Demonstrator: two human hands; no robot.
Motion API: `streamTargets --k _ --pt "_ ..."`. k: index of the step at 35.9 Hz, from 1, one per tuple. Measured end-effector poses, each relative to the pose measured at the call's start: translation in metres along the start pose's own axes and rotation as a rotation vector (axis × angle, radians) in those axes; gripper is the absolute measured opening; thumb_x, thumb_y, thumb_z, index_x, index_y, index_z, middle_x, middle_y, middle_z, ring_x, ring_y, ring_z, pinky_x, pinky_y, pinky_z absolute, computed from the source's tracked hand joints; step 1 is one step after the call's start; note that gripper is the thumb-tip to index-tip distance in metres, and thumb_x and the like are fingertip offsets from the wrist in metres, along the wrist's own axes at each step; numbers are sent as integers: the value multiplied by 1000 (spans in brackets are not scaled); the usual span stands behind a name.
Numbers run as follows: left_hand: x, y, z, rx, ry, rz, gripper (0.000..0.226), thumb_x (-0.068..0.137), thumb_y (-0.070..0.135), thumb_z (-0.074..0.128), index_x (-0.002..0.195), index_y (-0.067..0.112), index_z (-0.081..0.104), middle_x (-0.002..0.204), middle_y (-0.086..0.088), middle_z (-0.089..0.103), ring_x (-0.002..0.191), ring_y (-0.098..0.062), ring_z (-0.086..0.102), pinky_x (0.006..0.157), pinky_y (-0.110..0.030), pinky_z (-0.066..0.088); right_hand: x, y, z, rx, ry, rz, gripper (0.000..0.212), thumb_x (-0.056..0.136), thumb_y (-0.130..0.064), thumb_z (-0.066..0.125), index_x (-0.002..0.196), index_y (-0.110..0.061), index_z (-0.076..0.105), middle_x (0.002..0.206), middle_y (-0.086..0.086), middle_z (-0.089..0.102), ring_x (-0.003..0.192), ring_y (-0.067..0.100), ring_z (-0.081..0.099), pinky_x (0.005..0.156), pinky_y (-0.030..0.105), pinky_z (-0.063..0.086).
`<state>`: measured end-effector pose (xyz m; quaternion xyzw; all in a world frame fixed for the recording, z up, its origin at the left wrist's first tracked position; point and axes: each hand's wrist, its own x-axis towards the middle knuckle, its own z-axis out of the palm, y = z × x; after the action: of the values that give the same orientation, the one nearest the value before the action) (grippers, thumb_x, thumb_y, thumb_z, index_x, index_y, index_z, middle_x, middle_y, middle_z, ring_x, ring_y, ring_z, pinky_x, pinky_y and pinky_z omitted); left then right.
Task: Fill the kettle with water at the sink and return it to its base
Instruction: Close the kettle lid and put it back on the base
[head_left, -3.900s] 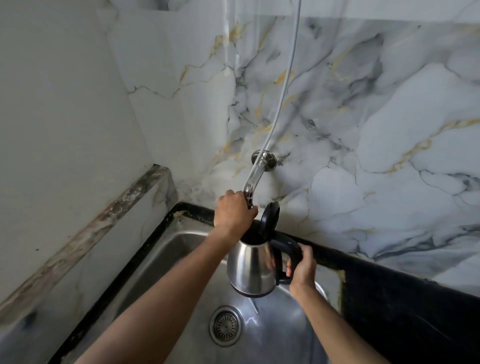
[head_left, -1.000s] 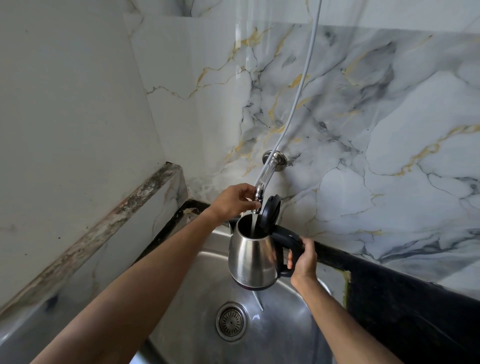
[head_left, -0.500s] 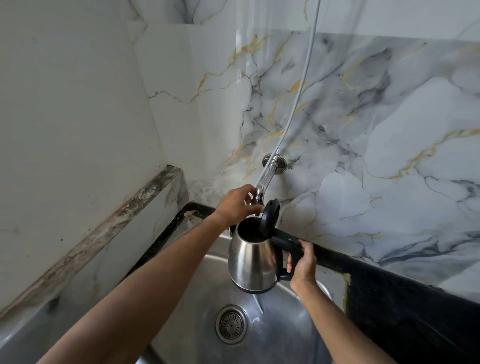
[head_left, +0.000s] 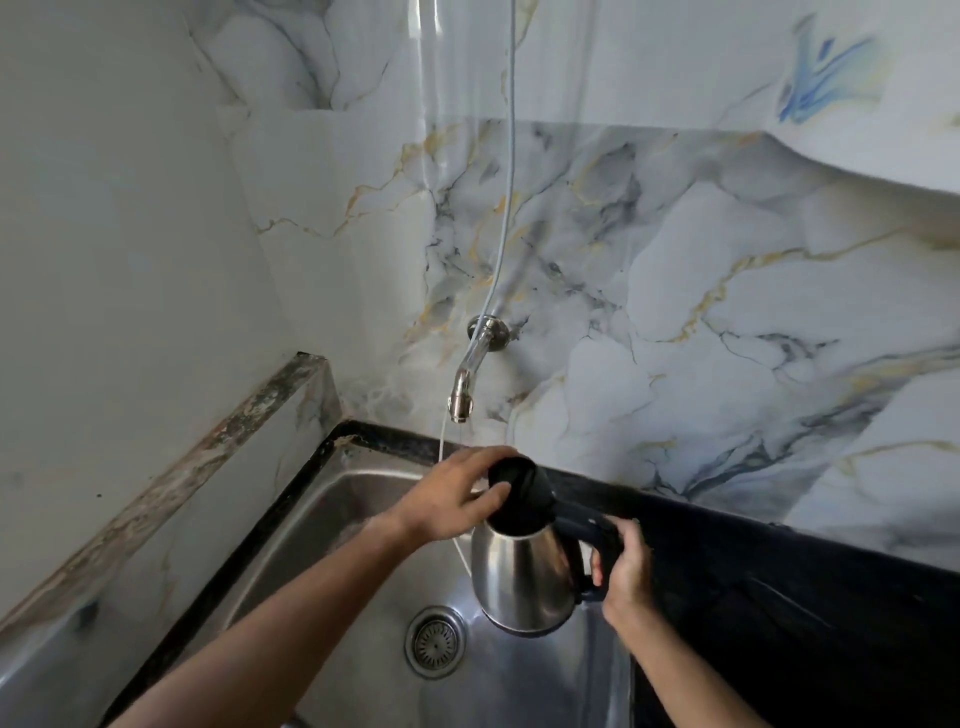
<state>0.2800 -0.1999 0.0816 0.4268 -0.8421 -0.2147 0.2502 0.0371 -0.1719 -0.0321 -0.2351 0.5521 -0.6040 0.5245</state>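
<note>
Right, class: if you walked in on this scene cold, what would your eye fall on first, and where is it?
First, the shiny steel kettle held over the sink, just right of the drain. The right hand grips its black handle while the left hand rests on its black lid. Next, the chrome tap jutting from the marble wall above them.

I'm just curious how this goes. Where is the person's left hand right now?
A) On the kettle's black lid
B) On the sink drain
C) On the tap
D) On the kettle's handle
A: the left hand rests on the black lid atop the kettle, below and clear of the tap, while the right hand grips the handle.
</note>
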Motion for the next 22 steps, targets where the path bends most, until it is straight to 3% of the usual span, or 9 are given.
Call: streamTargets --k 5,7,11,17,22 --pt "-24 19 31 -16 3 -45 43 96 22 56 138 15 53 133 -11 61 122 -23 54 103 -27 40 -20 -10 -29 9 27 -13 44 85 -35 47 49 -10 48 32 3 38 25 15 28 32 21 18" --pt "-29 35 39 -26 -2 -53 41 97 20 54 137 13 55 141 -14 55 132 -26 48 111 -38 37 -28 -17 -42 31 37 -6 43 84 -32 48 47 -11 48 32 3 39 25 14 29 31 20 18" --pt "-31 66 51 68 -27 -33 45 92 21 46 134 16 61 161 -10 29 151 -28 19 118 -52 22 -41 -32 -61 28 42 -25 38 82 -31 50 50 -11 52 35 3 41 27 14 30 31 19 18" --pt "-28 121 69 91 -45 -50 54 83 30 41 133 24 62 167 -1 11 153 -23 -1 118 -63 8 -56 -56 -101 20 29 -89 34 75 -37 52 55 -10 49 37 3 40 29 16 28 34 24 16" --pt "-23 164 89 121 -66 -22 53 85 32 38 132 26 62 167 2 4 152 -23 -11 117 -63 1 -67 -76 -143 41 42 -111 34 70 -41 54 53 -11 49 36 3 40 29 16 27 33 23 15"
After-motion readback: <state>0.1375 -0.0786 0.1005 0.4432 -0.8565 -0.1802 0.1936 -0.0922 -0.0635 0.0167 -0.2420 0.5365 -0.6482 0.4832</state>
